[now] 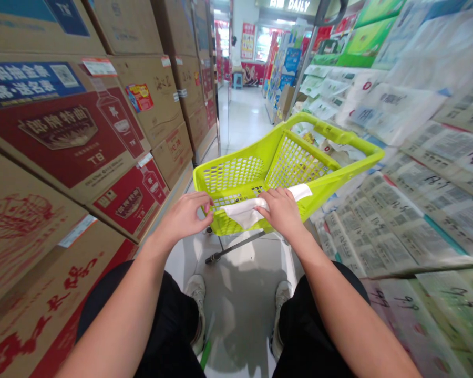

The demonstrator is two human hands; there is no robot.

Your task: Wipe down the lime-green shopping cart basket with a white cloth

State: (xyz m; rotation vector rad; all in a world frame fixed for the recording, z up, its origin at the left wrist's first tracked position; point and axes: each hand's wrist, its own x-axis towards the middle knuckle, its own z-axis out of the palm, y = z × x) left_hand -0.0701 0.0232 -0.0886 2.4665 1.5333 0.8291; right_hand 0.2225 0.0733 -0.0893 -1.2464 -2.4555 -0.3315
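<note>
My right hand (280, 207) presses a white cloth (238, 212) onto the near rim of a yellow-green shopping cart (232, 170), fingers over the top and thumb on the near side. One end of the cloth hangs down left of the hand; the other lies along the rim to its right. Beside the cart's left corner is my left hand (187, 214), loosely curled, with a gap between thumb and fingers and no object visible in it. Whether its fingertips touch the rim cannot be made out. The cart stands at an angle on the floor before my knees.
Stacked cardboard cartons (59, 131) line the left side. On the right are piles of wrapped paper packs (413, 199). A tiled aisle (252, 107) runs ahead to a blue stool (237, 80) and a distant person (235, 55). Below the basket, the cart's wheel frame (236, 247) reaches toward my shoes.
</note>
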